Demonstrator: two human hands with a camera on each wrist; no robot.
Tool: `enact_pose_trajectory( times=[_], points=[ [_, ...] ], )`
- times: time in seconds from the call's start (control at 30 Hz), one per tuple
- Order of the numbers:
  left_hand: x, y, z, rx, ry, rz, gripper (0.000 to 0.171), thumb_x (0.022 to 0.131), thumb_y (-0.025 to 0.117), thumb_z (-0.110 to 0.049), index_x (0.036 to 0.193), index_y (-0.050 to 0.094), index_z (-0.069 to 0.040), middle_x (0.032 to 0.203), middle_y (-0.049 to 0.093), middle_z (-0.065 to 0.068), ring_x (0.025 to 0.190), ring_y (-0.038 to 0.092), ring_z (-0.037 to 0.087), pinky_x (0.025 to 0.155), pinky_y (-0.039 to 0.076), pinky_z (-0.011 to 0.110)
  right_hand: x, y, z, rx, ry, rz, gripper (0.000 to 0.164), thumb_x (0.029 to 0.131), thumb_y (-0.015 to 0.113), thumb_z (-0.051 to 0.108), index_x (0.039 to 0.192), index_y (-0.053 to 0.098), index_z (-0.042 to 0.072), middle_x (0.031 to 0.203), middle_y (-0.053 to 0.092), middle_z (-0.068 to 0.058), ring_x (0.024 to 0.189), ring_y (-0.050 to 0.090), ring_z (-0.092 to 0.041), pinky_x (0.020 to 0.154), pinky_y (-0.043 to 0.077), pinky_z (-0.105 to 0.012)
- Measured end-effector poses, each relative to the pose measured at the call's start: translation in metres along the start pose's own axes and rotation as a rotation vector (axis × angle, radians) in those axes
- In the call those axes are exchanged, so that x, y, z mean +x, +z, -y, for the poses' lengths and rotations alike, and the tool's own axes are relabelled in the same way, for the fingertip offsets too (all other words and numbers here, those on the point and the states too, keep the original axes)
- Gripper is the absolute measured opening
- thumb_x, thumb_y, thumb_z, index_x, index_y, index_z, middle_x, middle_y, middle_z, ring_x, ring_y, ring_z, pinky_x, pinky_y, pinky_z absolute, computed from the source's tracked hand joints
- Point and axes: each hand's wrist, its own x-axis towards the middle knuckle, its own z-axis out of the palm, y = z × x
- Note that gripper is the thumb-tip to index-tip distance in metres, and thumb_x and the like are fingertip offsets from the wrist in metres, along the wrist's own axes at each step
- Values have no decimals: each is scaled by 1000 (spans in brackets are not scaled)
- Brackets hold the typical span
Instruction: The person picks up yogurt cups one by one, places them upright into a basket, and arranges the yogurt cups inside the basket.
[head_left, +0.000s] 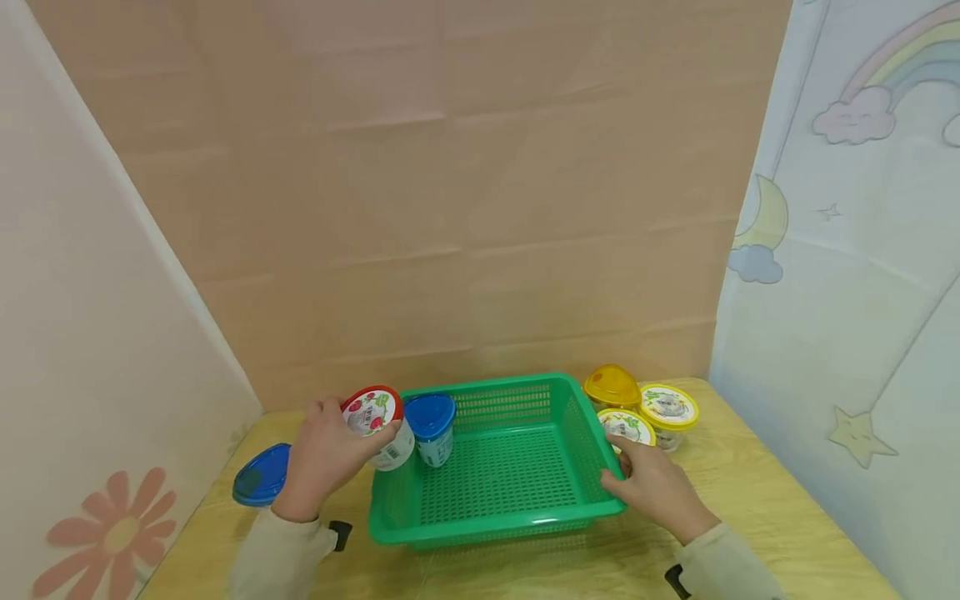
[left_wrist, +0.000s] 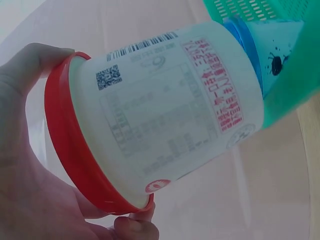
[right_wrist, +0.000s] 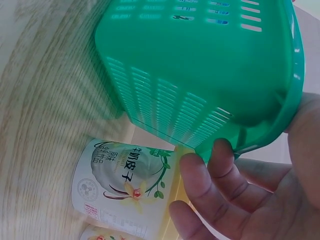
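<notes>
My left hand [head_left: 326, 454] holds a white cup with a red lid [head_left: 390, 450] by its lid, tilted above the left edge of the green basket [head_left: 498, 533]. In the left wrist view, thumb and fingers span the red rim [left_wrist: 75, 145]. Inside the basket, at its left end, stands a cup with a blue lid [head_left: 433, 417]. My right hand [head_left: 660, 487] grips the basket's right rim, thumb on the inner side and fingers outside. Those fingers are close to a yellow-lidded cup [right_wrist: 130, 185]; whether they touch it I cannot tell.
Right of the basket stand a cup with a domed orange-yellow lid [head_left: 612, 386] and another with a flat yellow lid [head_left: 670, 406]. A second blue lid [head_left: 261, 475] shows at the left, partly behind my left hand. The wooden table [head_left: 750, 500] meets hanging cloth walls.
</notes>
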Motion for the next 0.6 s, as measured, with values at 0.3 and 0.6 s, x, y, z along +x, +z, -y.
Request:
enact_pose_trajectory(
  times=[0.3,0.6],
  points=[
    [-1,8,-8,3,36,6,91,77,74,-66,124,49,7,106,49,19,81,54,26,56,49,31,1,-2,-2,-7,5,8,57,88,68,23,140,55,3,59,42,4,50,27,-7,49,20,-24],
    [-4,14,-10,22,45,35,92,76,75,-65,125,48,8,110,46,21,76,54,25,56,52,32,2,-2,-2,0,-6,18,57,88,68,22,140,55,2,58,41,4,50,25,-7,49,20,-24]
  ],
)
